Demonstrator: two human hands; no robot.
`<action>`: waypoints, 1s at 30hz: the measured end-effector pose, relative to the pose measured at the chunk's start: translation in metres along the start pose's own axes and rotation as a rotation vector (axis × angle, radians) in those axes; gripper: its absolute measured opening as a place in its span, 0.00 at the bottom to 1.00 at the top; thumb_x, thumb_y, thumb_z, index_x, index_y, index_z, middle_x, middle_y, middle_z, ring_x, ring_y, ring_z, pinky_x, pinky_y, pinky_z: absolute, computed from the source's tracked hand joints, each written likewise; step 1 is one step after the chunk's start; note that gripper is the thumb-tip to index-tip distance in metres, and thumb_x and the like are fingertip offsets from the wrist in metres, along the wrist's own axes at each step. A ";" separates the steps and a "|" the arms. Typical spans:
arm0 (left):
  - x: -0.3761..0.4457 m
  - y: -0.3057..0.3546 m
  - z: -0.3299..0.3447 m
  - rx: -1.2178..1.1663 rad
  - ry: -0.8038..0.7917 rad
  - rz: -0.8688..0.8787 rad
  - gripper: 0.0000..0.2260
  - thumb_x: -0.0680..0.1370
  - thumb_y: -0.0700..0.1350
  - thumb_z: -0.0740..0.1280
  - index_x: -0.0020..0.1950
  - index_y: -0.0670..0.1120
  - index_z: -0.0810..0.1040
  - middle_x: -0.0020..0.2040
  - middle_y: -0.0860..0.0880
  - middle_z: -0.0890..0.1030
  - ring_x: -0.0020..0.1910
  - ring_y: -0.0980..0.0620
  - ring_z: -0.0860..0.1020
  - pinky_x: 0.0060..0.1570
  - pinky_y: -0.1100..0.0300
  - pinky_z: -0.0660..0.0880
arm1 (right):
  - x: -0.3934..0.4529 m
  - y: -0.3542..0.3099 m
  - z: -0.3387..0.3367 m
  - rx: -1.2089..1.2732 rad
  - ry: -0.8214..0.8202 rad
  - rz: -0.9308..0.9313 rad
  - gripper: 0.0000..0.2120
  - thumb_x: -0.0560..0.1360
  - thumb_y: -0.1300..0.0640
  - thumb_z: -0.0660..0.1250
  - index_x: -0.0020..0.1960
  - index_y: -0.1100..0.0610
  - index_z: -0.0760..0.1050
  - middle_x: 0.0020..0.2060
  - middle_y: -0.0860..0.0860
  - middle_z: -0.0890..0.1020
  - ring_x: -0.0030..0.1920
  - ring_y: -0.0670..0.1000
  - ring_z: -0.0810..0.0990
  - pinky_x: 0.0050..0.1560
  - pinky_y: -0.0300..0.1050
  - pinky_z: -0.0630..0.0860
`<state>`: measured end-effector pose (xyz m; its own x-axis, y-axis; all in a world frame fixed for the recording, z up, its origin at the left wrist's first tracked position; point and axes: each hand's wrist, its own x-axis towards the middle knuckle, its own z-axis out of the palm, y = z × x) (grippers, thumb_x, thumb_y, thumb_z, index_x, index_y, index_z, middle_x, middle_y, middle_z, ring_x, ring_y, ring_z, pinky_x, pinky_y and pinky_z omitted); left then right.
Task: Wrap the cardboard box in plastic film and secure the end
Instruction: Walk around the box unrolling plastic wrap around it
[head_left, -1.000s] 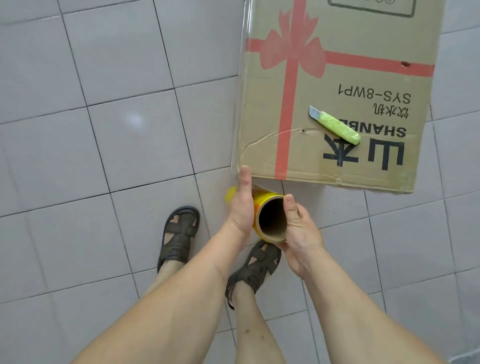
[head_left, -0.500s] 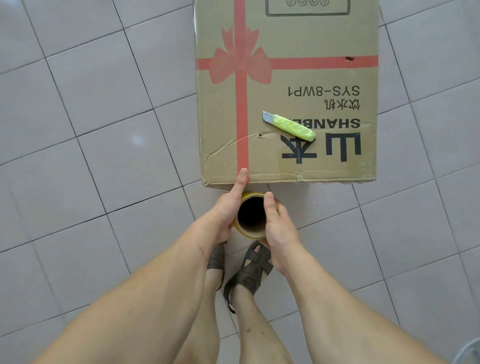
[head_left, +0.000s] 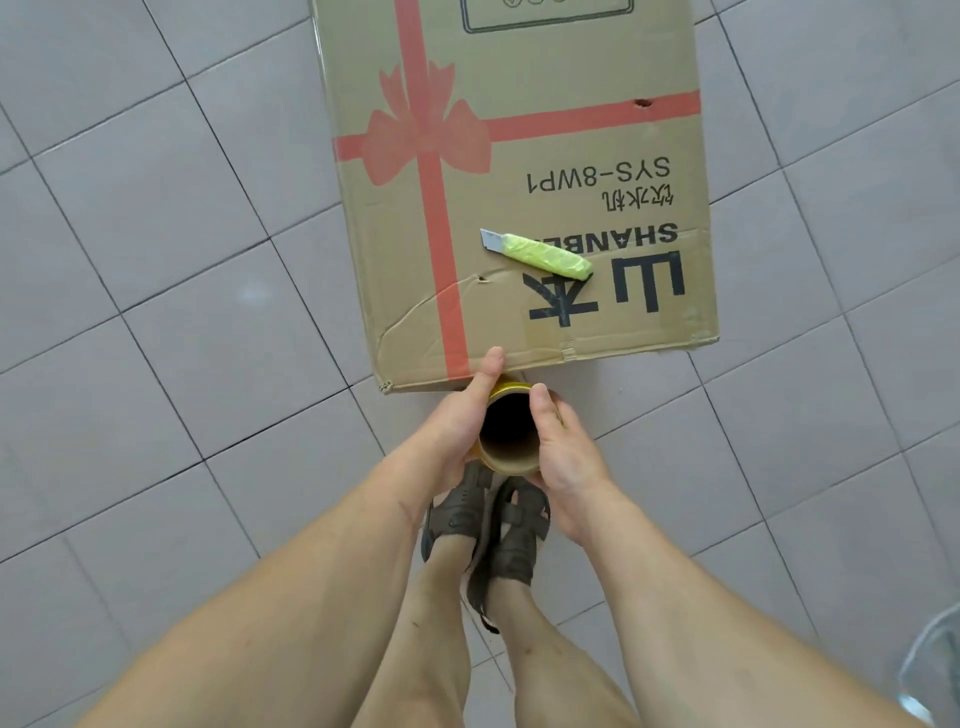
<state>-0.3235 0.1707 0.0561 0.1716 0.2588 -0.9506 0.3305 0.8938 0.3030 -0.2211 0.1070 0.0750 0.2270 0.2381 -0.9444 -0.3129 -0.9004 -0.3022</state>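
Observation:
A large cardboard box (head_left: 550, 156) with a printed red ribbon and black lettering stands on the tiled floor in front of me. I hold a roll of plastic film (head_left: 508, 457) upright against the box's near side, and I look down its dark cardboard core. My left hand (head_left: 457, 421) grips the roll's left side, thumb tip at the box's top edge. My right hand (head_left: 561, 447) grips the right side. The film itself is too clear to make out on the box.
A utility knife (head_left: 540, 254) with a green handle lies on the box top. My two sandalled feet (head_left: 488, 519) stand close together just below the roll. Grey floor tiles (head_left: 182, 338) surround the box. Something pale shows at the lower right corner (head_left: 935, 670).
I have stepped rightward along the box's near side with the roll, from its left corner toward the middle. The roll now points straight up at me. My feet have come together.

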 end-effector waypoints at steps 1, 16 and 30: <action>0.000 0.000 0.001 -0.013 -0.016 -0.026 0.40 0.72 0.80 0.61 0.66 0.49 0.82 0.60 0.46 0.88 0.63 0.44 0.85 0.70 0.44 0.79 | -0.002 0.000 -0.001 -0.012 -0.001 0.003 0.44 0.64 0.21 0.59 0.75 0.40 0.62 0.69 0.48 0.74 0.70 0.54 0.71 0.69 0.58 0.69; 0.000 0.010 0.042 -0.069 -0.020 -0.133 0.48 0.72 0.84 0.56 0.68 0.44 0.83 0.57 0.41 0.90 0.59 0.40 0.87 0.63 0.43 0.83 | 0.005 -0.003 -0.035 0.036 0.021 0.023 0.40 0.67 0.23 0.56 0.73 0.43 0.66 0.68 0.49 0.76 0.67 0.54 0.73 0.67 0.59 0.72; 0.000 0.002 0.089 -0.255 0.068 -0.127 0.43 0.78 0.79 0.54 0.60 0.42 0.83 0.49 0.41 0.91 0.51 0.43 0.88 0.52 0.48 0.84 | 0.016 0.002 -0.075 0.034 -0.034 -0.057 0.51 0.62 0.18 0.58 0.77 0.44 0.61 0.72 0.48 0.71 0.72 0.54 0.68 0.72 0.58 0.65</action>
<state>-0.2404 0.1397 0.0623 0.0784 0.1553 -0.9847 0.0995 0.9816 0.1628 -0.1488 0.0817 0.0693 0.2137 0.3016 -0.9292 -0.3315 -0.8723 -0.3594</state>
